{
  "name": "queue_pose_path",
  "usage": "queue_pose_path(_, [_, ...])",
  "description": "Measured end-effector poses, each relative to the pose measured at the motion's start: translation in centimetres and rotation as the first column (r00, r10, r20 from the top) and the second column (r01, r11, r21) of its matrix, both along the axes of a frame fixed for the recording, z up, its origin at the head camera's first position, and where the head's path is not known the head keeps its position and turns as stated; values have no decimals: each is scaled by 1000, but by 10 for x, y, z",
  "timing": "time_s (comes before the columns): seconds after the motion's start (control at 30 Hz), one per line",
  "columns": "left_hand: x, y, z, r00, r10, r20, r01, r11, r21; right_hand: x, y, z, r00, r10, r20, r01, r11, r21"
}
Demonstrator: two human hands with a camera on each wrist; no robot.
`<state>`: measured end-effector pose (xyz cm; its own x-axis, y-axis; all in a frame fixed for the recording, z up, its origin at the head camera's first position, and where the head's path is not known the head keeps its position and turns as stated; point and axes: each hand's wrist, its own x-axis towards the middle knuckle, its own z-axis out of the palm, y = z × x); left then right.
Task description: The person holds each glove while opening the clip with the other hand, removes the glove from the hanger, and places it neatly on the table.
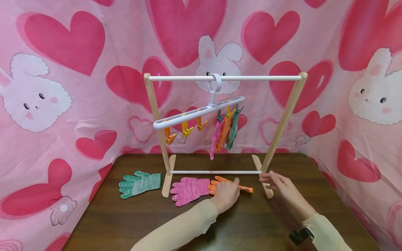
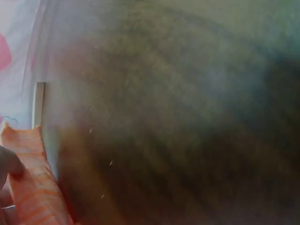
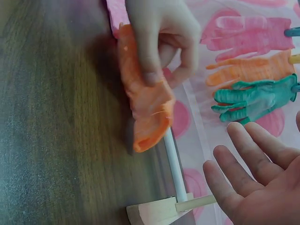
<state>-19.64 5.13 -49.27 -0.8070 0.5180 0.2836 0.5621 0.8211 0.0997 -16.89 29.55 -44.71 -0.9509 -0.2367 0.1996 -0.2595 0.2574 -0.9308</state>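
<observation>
Left hand (image 1: pixel 225 194) fingers curled, gripping orange glove (image 1: pixel 246 188) on table (image 1: pixel 125 223). Right hand (image 1: pixel 279 184) fingers straight, apart, empty, just beside wooden rack foot (image 1: pixel 268 193). Pink glove (image 1: pixel 190 190) alongside.

The left wrist view is mostly filled by a dark blur. The orange glove (image 1: pixel 230 184) is half covered by the left hand (image 1: pixel 226 194).
</observation>
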Motion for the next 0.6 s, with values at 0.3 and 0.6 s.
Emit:
queue_pose_path(0.3, [1, -1, -1, 976, -91, 196, 50, 977, 206, 2, 2, -5, 999, -21, 25, 22, 1000, -19])
queue_pose_path(0.6, [2, -7, -4, 971, -187, 149, 165, 975, 149, 3, 3, -5, 997, -43, 64, 44, 999, -7])
